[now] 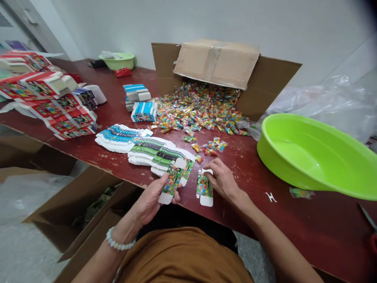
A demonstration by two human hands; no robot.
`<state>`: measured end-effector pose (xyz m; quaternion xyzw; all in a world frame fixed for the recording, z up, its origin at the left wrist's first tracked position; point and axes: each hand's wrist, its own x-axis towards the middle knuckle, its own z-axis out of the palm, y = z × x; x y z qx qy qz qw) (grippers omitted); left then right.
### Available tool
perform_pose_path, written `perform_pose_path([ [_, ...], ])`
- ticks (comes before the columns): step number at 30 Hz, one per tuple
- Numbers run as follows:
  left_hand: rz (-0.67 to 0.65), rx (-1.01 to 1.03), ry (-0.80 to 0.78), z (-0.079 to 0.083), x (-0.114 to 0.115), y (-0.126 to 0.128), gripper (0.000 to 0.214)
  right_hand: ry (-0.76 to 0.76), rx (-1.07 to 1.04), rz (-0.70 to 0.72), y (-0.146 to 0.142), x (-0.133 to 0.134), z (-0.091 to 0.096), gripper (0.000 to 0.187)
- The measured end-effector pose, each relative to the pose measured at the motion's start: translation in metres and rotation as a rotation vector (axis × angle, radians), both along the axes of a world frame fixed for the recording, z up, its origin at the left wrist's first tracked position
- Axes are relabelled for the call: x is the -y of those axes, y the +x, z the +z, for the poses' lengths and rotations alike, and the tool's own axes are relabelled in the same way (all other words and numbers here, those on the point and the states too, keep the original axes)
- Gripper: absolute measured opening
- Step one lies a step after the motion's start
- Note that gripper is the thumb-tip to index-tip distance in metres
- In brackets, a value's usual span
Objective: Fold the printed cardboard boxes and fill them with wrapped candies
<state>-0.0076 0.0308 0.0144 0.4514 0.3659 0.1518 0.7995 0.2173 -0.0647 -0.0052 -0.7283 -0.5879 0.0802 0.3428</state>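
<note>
Bare tabletop (250, 171) between flat cartons (153, 151) and green basin (312, 157); candy heap (200, 108) blocks far side.

Counter (294, 220): dark red-brown, scuffed pale at near edge. Flat carton (171, 184), 6 o'clock: green, multicoloured cartoon print, white flaps. Second carton (204, 188), at its 3 o'clock: same. Basin (312, 157), 3 o'clock: plain lime green. Sweets heap (200, 106), 12 o'clock: mixed red, yellow, green wrappers. Striped boxes (141, 102), 11 o'clock: blue and white. Stacked boxes (50, 102), 9 o'clock: red, white.

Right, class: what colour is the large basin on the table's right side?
The large basin is bright lime green, shown clearly in the head view.
</note>
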Motion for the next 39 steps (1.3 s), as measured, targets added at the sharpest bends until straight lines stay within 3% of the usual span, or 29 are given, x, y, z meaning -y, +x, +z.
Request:
perform_pose_path([
  [4,-0.094,-0.004,0.156,-0.003,0.010,0.005,0.056,0.164,-0.152,0.207,-0.039,-0.008,0.019,0.014],
  [10,-0.187,-0.021,0.349,0.001,0.018,-0.002,0.049,0.061,-0.327,0.253,-0.047,-0.016,0.028,0.015],
  [12,-0.255,0.001,0.280,0.003,0.020,-0.009,0.046,-0.038,-0.422,0.340,-0.043,-0.012,0.029,0.015],
  [15,-0.414,0.055,0.054,0.003,0.020,-0.019,0.043,-0.189,-0.526,0.505,-0.042,-0.001,0.031,0.010],
  [18,-0.492,0.071,-0.134,0.000,0.015,-0.021,0.038,-0.124,-0.370,0.464,-0.050,0.009,0.030,0.008],
  [20,-0.489,0.069,-0.138,-0.003,0.012,-0.018,0.032,-0.051,-0.265,0.412,-0.056,0.012,0.029,0.010],
  [22,-0.493,0.027,-0.052,-0.005,0.010,-0.013,0.025,-0.064,-0.322,0.446,-0.060,0.012,0.027,0.013],
  [24,-0.503,-0.048,0.042,-0.004,0.011,-0.010,0.022,-0.122,-0.482,0.531,-0.061,0.012,0.026,0.028],
  [26,-0.539,-0.092,0.127,-0.001,0.013,-0.006,0.025,-0.173,-0.610,0.628,-0.060,0.011,0.026,0.055],
  [30,-0.501,-0.104,0.277,0.004,0.015,0.000,0.033,-0.213,-0.591,0.751,-0.058,0.011,0.029,0.092],
  [32,-0.418,-0.115,0.279,0.002,0.015,0.002,0.030,-0.166,-0.566,0.679,-0.056,0.011,0.029,0.095],
  [36,-0.186,-0.105,0.182,-0.006,0.019,0.006,0.031,-0.045,-0.597,0.318,-0.051,0.006,0.022,0.079],
  [39,-0.057,-0.077,0.146,-0.010,0.023,0.009,0.038,0.004,-0.630,0.237,-0.054,0.001,0.013,0.034],
])
